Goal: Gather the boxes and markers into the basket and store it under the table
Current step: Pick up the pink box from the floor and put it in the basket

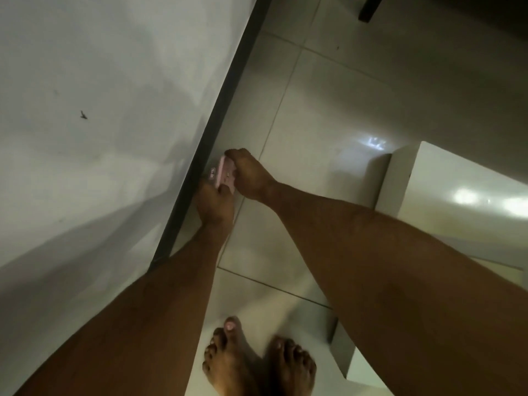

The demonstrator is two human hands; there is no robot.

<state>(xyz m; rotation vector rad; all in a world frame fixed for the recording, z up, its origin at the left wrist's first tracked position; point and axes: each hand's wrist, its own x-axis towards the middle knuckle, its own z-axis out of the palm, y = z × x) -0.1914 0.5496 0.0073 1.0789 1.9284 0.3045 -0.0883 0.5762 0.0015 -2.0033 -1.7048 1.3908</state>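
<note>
A pink basket (pixel 221 174) shows only as a small piece of rim, low down beside the dark edge of the white table (pixel 85 110). The table top hides the rest of the basket. My left hand (pixel 213 207) grips the near part of the rim, and my right hand (pixel 248 174) grips the far part from above. Both arms reach down along the table's edge. No boxes or markers are visible.
Pale floor tiles (pixel 328 110) stretch to the right of the table. A white block-shaped piece of furniture (pixel 457 201) stands at the right, with another white piece (pixel 360 364) lower down. My bare feet (pixel 257 364) stand at the bottom. A dark furniture leg (pixel 370 8) is at top right.
</note>
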